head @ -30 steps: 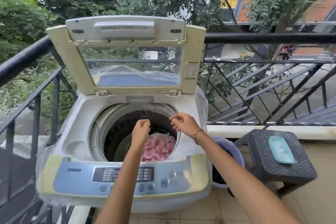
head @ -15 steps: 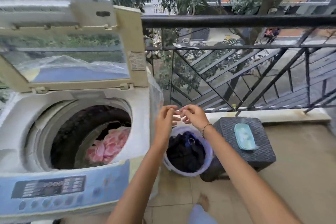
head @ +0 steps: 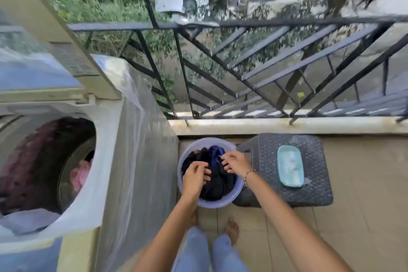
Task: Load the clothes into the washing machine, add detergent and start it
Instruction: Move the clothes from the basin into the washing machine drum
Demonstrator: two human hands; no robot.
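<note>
Balcony floor tiles carry the lavender bucket [head: 213, 204], which stands just beside the washing machine [head: 103, 139], on its right. Half a second ago both my hands hovered above the bucket; now both are down inside it. My left hand [head: 195, 175] curls its fingers into the dark clothes [head: 218, 184]. My right hand [head: 235, 162] pinches the blue garment [head: 215, 153] at the top of the pile. Pink laundry [head: 80, 175] lies in the drum, well apart from both hands.
</note>
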